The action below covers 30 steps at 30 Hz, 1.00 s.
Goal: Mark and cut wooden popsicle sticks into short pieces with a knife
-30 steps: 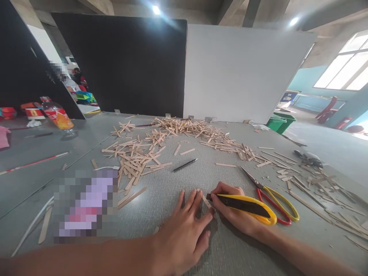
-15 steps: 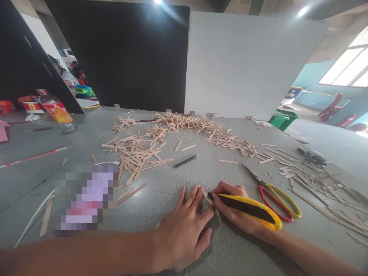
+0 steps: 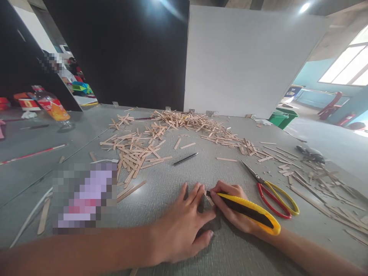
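My left hand [image 3: 186, 222] lies on the grey table with its fingers spread, fingertips pressing beside a small wooden stick piece [image 3: 207, 197]. A yellow and black utility knife [image 3: 247, 211] is gripped in my right hand [image 3: 230, 203], its dark tip down at that piece. The blade itself is too small to make out. Beyond my hands lies a dark pen [image 3: 185, 158]. Scissors [image 3: 270, 191] with one red and one yellow handle rest right of my right hand, blades parted slightly.
Wooden sticks [image 3: 132, 153] are heaped left and behind; cut strips [image 3: 310, 184] lie at right. A blurred purple object [image 3: 89, 195], white cable [image 3: 31, 216] and bottle [image 3: 53, 107] are at left. Black [image 3: 120, 53] and white panels [image 3: 244, 61] stand behind.
The view has shifted slightly. The knife in my right hand and the fingers of my left hand have moved only a little against the stick piece.
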Available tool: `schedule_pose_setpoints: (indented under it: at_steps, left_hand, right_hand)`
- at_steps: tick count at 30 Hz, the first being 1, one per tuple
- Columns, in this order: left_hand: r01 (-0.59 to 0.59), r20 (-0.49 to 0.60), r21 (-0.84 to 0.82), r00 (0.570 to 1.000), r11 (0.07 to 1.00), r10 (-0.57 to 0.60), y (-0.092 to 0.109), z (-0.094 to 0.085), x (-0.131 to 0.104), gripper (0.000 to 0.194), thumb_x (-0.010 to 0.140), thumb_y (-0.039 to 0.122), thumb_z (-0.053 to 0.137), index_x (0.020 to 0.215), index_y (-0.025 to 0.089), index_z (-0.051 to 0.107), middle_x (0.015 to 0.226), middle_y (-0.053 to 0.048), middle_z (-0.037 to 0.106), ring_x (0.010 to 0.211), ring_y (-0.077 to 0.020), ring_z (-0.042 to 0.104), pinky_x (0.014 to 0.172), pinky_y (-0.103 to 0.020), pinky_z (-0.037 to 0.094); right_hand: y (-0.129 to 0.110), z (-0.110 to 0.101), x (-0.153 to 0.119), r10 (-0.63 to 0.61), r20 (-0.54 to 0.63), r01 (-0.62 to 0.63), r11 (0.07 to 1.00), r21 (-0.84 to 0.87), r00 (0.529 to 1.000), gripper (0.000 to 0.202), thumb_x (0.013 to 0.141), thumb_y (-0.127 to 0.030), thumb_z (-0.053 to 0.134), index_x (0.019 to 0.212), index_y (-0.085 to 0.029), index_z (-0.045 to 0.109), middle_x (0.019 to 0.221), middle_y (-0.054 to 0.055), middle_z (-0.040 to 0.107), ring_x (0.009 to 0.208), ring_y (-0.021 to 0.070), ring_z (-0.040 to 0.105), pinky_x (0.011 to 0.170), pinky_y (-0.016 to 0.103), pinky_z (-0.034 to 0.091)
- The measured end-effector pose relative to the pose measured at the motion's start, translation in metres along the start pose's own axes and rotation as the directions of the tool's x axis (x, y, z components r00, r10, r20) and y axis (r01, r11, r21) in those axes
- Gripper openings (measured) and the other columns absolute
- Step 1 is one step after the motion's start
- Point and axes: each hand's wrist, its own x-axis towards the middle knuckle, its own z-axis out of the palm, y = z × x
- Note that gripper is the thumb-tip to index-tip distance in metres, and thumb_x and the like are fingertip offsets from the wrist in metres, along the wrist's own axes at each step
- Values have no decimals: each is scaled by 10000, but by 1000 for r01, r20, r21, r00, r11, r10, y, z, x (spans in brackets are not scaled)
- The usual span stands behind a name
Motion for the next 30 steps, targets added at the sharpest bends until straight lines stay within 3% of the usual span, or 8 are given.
schedule_pose_setpoints:
  at_steps: [7,20,30]
  left_hand:
    - [-63,54,43,997,997,60,-4,-8,1,583,1053,554,354,1459,160,495,1598,-346,339,1526,-490,211,1157,-758,272]
    - [-36,55,43,998,998,34,-6,-4,4,572,1042,555,377,1453,182,514,1614,-313,343,1531,-479,231,1138,-780,281]
    - [-25,38,-7,999,1000,25,-4,-4,2,584,1030,556,421,1474,187,509,1627,-282,344,1541,-471,227,1141,-789,262]
  right_hand:
    - [2,1,-2,7,19,-9,998,65,1000,290,1031,-332,497,755,-246,495,608,-31,558,526,140,513,553,274,428]
    - [11,1,-5,-90,47,87,994,73,995,234,1026,-269,519,796,-232,496,624,-38,558,517,108,512,533,239,391]
    - [12,-1,-8,-46,65,42,997,63,997,275,1030,-317,512,768,-235,499,609,-40,519,515,116,476,534,255,379]
